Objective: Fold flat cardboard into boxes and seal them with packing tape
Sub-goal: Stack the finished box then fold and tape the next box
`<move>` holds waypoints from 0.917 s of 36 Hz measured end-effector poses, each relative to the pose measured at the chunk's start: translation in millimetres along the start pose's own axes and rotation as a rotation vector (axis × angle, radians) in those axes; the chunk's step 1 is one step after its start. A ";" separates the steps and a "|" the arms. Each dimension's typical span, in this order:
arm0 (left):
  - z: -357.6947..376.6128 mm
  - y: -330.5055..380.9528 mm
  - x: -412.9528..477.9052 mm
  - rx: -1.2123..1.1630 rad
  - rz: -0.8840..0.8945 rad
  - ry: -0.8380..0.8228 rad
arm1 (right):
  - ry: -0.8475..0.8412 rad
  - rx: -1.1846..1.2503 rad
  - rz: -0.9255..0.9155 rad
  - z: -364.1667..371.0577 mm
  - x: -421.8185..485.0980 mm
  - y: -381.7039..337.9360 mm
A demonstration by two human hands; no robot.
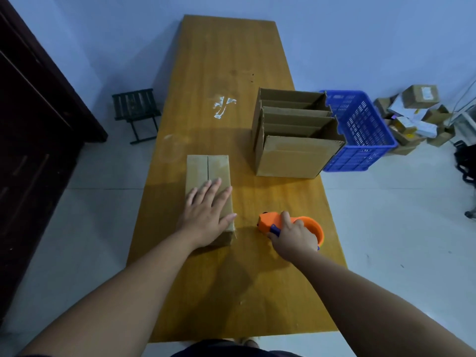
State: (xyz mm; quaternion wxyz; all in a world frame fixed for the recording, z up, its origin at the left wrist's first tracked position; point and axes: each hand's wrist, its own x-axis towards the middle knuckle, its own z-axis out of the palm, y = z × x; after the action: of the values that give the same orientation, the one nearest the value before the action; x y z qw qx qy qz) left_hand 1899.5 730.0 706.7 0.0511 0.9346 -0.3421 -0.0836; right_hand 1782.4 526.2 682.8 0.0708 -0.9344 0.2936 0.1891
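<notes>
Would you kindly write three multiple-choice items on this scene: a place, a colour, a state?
1. Where is the blue crate? A) on the floor beside the table B) on the stool C) inside a carton
2. What colour is the tape dispenser? A) green B) orange C) white
3. How is the left hand on the small box? A) clenched B) pinching a flap C) flat, fingers straight
Answers: 1 A, it stands on the floor; 2 B, orange body; 3 C, fingers lie straight.
</notes>
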 end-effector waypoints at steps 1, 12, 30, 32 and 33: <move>0.3 0.2 0.0 0.000 0.000 0.004 | -0.006 0.002 -0.009 2.9 0.6 1.9; -3.7 2.3 -1.6 0.023 -0.001 -0.006 | 0.003 0.048 -0.075 18.9 1.7 10.6; -3.3 2.0 -1.6 0.017 0.001 -0.015 | 0.042 -0.124 -0.118 1.9 10.9 7.2; -4.0 2.3 -2.1 0.013 0.005 -0.016 | 0.008 -0.131 -0.138 -1.4 14.5 8.1; -4.4 2.4 -2.1 0.010 0.005 -0.018 | -0.004 -0.133 -0.147 -2.6 15.8 8.3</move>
State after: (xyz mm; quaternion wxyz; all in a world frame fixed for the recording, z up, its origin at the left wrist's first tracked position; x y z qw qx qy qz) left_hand 1897.2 729.7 711.6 0.0435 0.9332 -0.3452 -0.0900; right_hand 1790.4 510.5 678.7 0.0228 -0.9556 0.2108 0.2044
